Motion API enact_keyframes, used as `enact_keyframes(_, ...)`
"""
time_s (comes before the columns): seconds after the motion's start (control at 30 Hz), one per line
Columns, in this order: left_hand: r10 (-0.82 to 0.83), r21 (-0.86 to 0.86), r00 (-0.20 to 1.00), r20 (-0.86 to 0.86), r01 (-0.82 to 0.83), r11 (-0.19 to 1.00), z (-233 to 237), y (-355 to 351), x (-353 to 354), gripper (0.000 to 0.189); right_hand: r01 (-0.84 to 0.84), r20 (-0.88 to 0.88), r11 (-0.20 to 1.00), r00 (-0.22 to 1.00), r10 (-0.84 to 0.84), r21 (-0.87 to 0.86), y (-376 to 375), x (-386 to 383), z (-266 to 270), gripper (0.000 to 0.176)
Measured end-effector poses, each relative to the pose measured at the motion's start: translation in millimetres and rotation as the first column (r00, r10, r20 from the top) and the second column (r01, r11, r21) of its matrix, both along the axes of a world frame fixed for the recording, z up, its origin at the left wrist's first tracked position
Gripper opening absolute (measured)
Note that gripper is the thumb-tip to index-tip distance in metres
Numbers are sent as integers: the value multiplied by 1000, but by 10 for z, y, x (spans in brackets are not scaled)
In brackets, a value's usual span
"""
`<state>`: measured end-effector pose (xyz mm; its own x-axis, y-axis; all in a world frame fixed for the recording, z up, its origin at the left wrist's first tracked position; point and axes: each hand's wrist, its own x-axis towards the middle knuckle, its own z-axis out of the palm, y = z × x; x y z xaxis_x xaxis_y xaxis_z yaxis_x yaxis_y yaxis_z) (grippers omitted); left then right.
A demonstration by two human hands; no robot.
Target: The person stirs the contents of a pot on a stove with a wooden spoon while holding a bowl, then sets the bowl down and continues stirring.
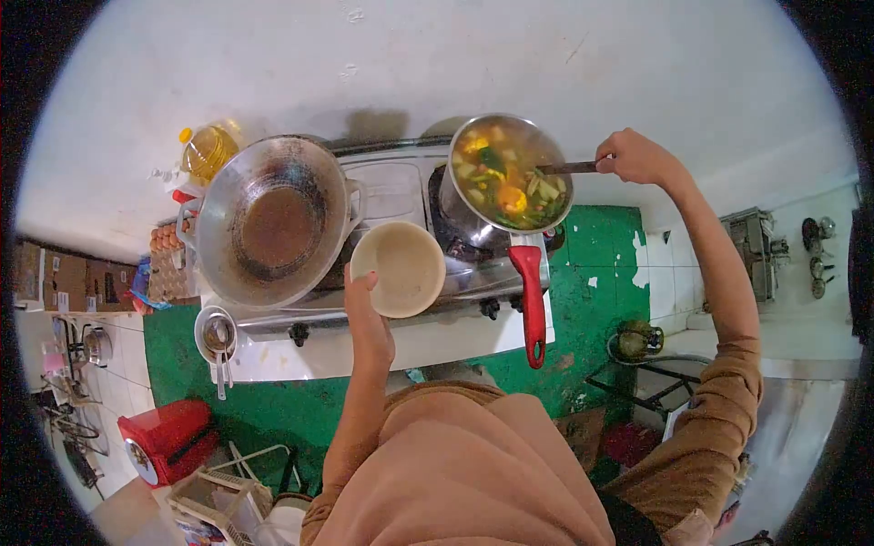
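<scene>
My left hand (367,318) grips a cream bowl (401,269) by its left side, thumb over the rim, above the front of the stove. No food shows inside the bowl. My right hand (630,156) is closed on the dark handle of a utensil (569,168), whose far end is sunk in the soup and hidden. That soup, with corn pieces, greens and pale vegetable chunks, fills a steel saucepan (449,196) on the right burner. The saucepan's red handle (530,309) points toward me.
A large wok (218,246) with brown residue sits on the left of the stove (391,177). Behind it stands a bottle of yellow oil (209,152). Eggs (167,237) lie in a tray farther left. A small bowl with spoons (217,335) rests at the front left corner.
</scene>
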<state>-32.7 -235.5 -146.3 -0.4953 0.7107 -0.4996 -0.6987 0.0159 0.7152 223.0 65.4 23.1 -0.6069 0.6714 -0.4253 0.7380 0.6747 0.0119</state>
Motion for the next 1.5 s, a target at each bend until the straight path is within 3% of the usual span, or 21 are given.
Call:
enact_keyframes(0.03, 0, 0, 1000, 0, 0, 1000, 15, 3, -3, 66, 120, 25, 989, 993, -118, -87, -14, -24, 59, 25)
enact_keyframes(0.13, -11, -12, 1000, -8, 11, 1000, 30, 18, -9, 64, 186, -50, 977, 980, -192, -108, -34, 60, 138, 25)
enact_keyframes(0.47, -28, 5, 999, -26, 28, 1000, 43, 116, 6, 57, 295, -176, 953, 936, -304, -74, -405, 392, 412, 23)
enact_keyframes(0.53, -36, 3, 999, -28, 36, 999, 56, 135, 13, 56, 167, -244, 981, 960, -139, 97, -546, 466, 416, 22)
enact_keyframes(0.63, -61, 27, 998, -25, 62, 998, 81, 149, 34, 56, 155, -183, 967, 976, -119, 203, -829, 490, 420, 22)
enact_keyframes(0.7, 12, 32, 999, -31, -11, 999, 59, 170, 55, 52, 123, -178, 950, 981, -73, 288, -1012, 518, 394, 22)
enact_keyframes(0.9, -84, 4, 996, -43, 84, 996, 31, 205, 37, 55, 42, -42, 808, 999, -22, 588, -1486, 571, 184, 25)
enact_keyframes(1.2, -63, -36, 996, -64, 61, 998, 78, 205, 59, 58, 106, -234, 721, 969, 79, 684, -1936, 723, -64, 35)
enact_keyframes(1.5, -101, 0, 991, -90, 102, 995, 108, 225, 17, 51, 212, -316, 722, 949, 10, 659, -2218, 817, 171, 34)
